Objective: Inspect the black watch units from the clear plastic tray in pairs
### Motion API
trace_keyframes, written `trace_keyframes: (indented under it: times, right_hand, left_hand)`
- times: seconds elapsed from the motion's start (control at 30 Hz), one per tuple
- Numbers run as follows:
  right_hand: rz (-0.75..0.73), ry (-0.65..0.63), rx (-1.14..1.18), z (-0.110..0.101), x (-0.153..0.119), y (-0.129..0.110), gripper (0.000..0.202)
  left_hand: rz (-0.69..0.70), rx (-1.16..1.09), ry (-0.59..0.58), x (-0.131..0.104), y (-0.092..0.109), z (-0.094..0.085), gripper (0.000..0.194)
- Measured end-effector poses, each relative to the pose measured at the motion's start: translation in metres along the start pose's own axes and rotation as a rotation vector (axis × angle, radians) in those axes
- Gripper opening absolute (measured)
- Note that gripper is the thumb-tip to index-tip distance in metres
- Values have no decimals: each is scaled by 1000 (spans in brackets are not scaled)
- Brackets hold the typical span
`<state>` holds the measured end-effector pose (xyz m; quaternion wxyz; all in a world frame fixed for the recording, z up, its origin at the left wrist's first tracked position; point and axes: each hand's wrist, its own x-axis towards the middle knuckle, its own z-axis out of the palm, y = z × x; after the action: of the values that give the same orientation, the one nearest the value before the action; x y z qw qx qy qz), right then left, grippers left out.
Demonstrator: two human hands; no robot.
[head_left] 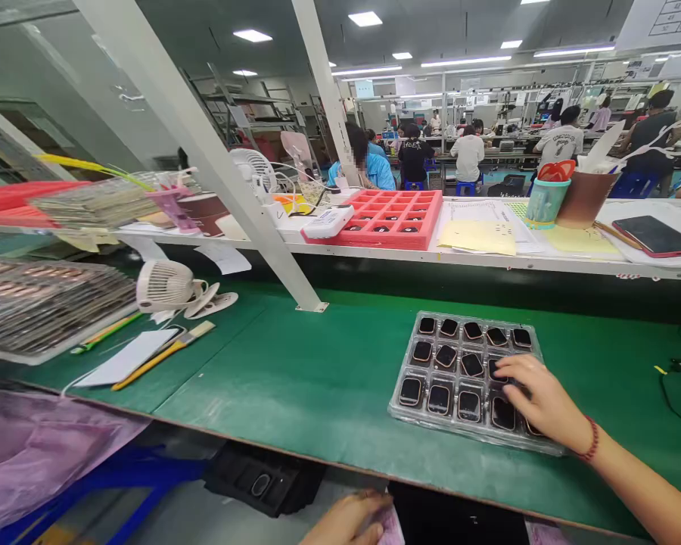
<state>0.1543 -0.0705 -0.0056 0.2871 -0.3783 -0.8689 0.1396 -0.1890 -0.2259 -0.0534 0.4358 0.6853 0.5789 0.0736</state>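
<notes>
A clear plastic tray (400, 412) lies on the green bench, its compartments holding square smartwatch bodies with black faces and gold-toned rims. Over the tray's right side reaches my right hand (539, 397), wearing a red bead bracelet (592, 440). Its fingers are bent and apart; the fingertips are at a smartwatch (495, 369) in the middle row and partly cover it. Another smartwatch (503, 413) sits just below the hand. Off the bench's front edge, low in view, is my left hand (352, 518), blurred, with its grip unclear.
Left on the bench (295, 378) are a small fan (164, 288), a brush (164, 354), a white pad (128, 359) and stacked trays (45, 310). A shelf above carries a red compartment tray (397, 219), cups and a phone (658, 235). A slanted post (232, 189) stands left of centre.
</notes>
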Motion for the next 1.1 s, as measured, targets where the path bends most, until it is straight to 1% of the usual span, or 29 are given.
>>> trace_keyframes:
  times: [0.03, 0.07, 0.1, 0.13, 0.17, 0.2, 0.23, 0.3, 0.33, 0.37, 0.4, 0.47, 0.53, 0.6, 0.7, 0.8, 0.9, 0.97, 1.03, 1.1]
  right_hand:
    - [-67, -87, 6, 9, 12, -16, 24]
    - [-120, -156, -5, 19, 23, -31, 24]
    - [-157, -206, -30, 30, 32, -43, 23]
    - [-174, -231, -66, 40, 40, -52, 20]
    - [-177, -238, -99, 50, 46, -59, 17]
    - [-164, -237, -125, 58, 50, -62, 18]
    - [-156, -239, -135, 65, 53, -64, 19]
    - [-118, -212, -111, 72, 53, -61, 21]
    - [-96, -195, -91, 73, 51, -58, 21]
    - [-78, -177, -66, 72, 48, -55, 20]
    - [-65, -160, -37, 71, 46, -53, 20]
    - [-67, -134, 28, 67, 42, -50, 21]
    - [-99, -111, 87, 65, 43, -47, 21]
    - [-114, -87, 145, 65, 50, -43, 21]
    - [-73, -45, 239, 63, 65, -31, 20]
    - [-37, -31, 297, 60, 76, -17, 18]
    - [39, -37, 421, 58, 76, -12, 15]
    - [75, -63, 491, 58, 72, -14, 14]
    - [88, -98, 532, 57, 68, -17, 11]
    - [124, -170, 627, 55, 67, -18, 7]
  left_hand:
    - [80, -51, -85, -10, 7, -7, 35]
    - [197, -108, -173, -20, 16, -15, 34]
    - [312, -162, -230, -26, 25, -24, 32]
    - [389, -197, -226, -29, 35, -33, 33]
    - [430, -199, -162, -26, 44, -42, 33]
    - [429, -158, -45, -17, 52, -50, 32]
    - [397, -82, 92, -4, 58, -57, 31]
    - [336, 108, 336, 30, 64, -65, 31]
    - [314, 189, 420, 47, 66, -67, 30]
    - [299, 263, 457, 63, 66, -69, 28]
    - [288, 326, 464, 76, 66, -70, 25]
    - [256, 387, 464, 91, 63, -70, 22]
    - [236, 384, 439, 94, 60, -71, 20]
    - [225, 343, 422, 93, 57, -72, 17]
    - [215, 289, 432, 95, 58, -75, 9]
    - [224, 293, 441, 99, 61, -79, 5]
    - [245, 295, 436, 96, 63, -78, 8]
    - [258, 260, 461, 88, 64, -74, 13]
    - [285, 210, 496, 80, 66, -70, 16]
    - [311, 164, 483, 75, 67, -67, 15]
